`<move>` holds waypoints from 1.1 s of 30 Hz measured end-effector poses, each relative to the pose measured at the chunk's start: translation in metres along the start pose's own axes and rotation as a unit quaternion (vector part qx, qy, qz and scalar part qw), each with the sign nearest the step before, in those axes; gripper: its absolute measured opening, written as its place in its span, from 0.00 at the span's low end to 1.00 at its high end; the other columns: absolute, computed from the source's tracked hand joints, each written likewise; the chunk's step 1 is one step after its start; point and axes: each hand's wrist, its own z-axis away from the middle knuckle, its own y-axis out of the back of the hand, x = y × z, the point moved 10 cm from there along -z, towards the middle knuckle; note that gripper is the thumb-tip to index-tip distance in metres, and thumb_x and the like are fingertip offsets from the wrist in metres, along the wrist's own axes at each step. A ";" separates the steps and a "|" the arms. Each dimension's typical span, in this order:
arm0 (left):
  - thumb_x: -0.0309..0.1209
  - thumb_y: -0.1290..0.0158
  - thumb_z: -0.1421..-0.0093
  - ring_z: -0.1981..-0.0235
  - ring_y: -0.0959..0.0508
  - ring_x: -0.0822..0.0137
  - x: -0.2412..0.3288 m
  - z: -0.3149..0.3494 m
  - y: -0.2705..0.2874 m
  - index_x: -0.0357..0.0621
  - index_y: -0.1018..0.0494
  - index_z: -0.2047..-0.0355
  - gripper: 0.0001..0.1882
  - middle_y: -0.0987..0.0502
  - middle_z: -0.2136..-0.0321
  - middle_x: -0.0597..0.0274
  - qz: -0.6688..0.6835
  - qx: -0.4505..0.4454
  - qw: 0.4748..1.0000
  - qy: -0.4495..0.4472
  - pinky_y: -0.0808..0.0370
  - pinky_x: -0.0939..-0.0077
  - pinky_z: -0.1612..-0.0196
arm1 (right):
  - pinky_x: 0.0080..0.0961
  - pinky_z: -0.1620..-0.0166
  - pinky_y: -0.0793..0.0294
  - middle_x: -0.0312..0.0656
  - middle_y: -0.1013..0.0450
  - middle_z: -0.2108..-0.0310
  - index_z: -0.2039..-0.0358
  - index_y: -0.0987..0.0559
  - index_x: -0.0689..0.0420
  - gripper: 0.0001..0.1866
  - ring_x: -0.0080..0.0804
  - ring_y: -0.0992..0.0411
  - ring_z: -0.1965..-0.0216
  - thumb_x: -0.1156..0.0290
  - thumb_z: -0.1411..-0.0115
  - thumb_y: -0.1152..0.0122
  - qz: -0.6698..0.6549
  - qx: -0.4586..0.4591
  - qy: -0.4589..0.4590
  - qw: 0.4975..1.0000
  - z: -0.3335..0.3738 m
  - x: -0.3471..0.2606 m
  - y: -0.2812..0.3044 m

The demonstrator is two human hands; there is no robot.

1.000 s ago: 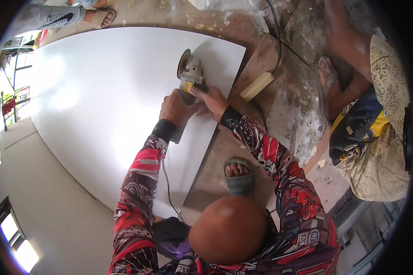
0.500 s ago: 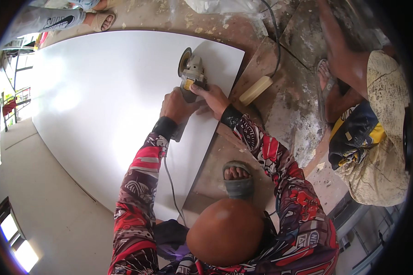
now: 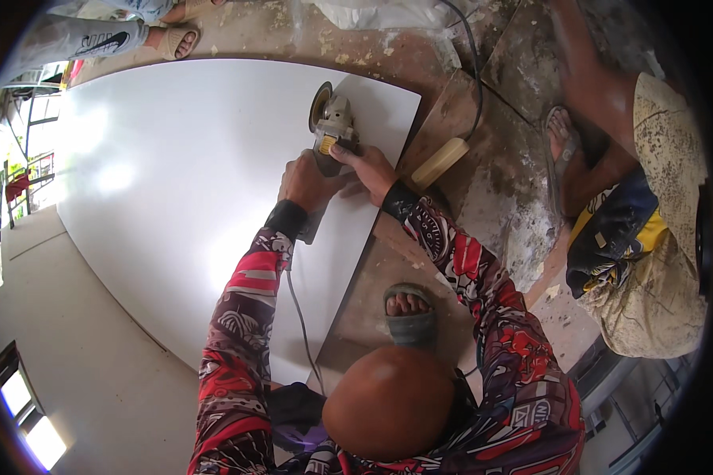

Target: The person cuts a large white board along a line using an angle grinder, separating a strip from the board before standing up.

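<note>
A grey angle grinder (image 3: 337,120) with a yellow label rests over a large glossy white panel (image 3: 174,158), near its right end. Its round disc (image 3: 321,107) stands on edge at the tool's left side. My left hand (image 3: 307,184) is wrapped round the grinder's body from the left. From the right, my right hand (image 3: 370,172) grips the same tool, its thumb along the top of the body. The undersides of both hands' grips are hidden. From the grinder's rear, a grey cord (image 3: 299,317) runs back toward me beside my left forearm.
A cream-coloured block-like piece with a cable (image 3: 440,162) lies on the stained floor right of the panel. Another person crouches at the right, a sandalled foot (image 3: 562,138) showing. More feet and legs (image 3: 181,43) are at the far left. A pale wall (image 3: 79,317) borders the panel.
Both hands keep their hold on the grinder, which stays at nearly the same spot on the panel. The whole view has shifted only slightly.
</note>
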 end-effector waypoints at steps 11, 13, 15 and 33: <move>0.50 0.32 0.58 0.68 0.17 0.48 0.006 -0.010 -0.002 0.28 0.27 0.65 0.34 0.19 0.71 0.42 0.008 0.010 1.000 -0.004 0.20 0.61 0.62 | 0.27 0.80 0.26 0.40 0.28 0.68 0.55 0.22 0.64 0.24 0.31 0.25 0.75 0.56 0.43 0.32 -0.014 -0.001 -0.002 1.000 -0.006 -0.008 0.007; 0.50 0.32 0.58 0.68 0.17 0.48 0.004 -0.012 -0.003 0.27 0.27 0.65 0.35 0.19 0.71 0.42 0.006 0.011 1.000 -0.005 0.20 0.61 0.62 | 0.27 0.79 0.26 0.40 0.28 0.67 0.55 0.22 0.63 0.24 0.31 0.25 0.74 0.57 0.42 0.33 -0.007 0.002 0.003 1.000 -0.007 -0.009 0.006; 0.51 0.32 0.58 0.67 0.17 0.48 0.002 -0.014 -0.002 0.27 0.27 0.65 0.35 0.19 0.71 0.41 0.001 0.019 1.000 -0.012 0.20 0.61 0.62 | 0.26 0.78 0.25 0.41 0.27 0.66 0.54 0.22 0.63 0.24 0.30 0.25 0.73 0.57 0.42 0.33 -0.005 0.001 -0.009 1.000 -0.007 -0.008 0.007; 0.49 0.32 0.56 0.67 0.17 0.47 0.011 -0.022 -0.004 0.27 0.28 0.65 0.34 0.19 0.70 0.41 0.004 0.009 1.000 -0.006 0.20 0.61 0.61 | 0.25 0.72 0.24 0.42 0.24 0.63 0.54 0.22 0.64 0.22 0.26 0.25 0.69 0.57 0.40 0.35 0.002 0.004 0.015 1.000 -0.011 -0.016 0.013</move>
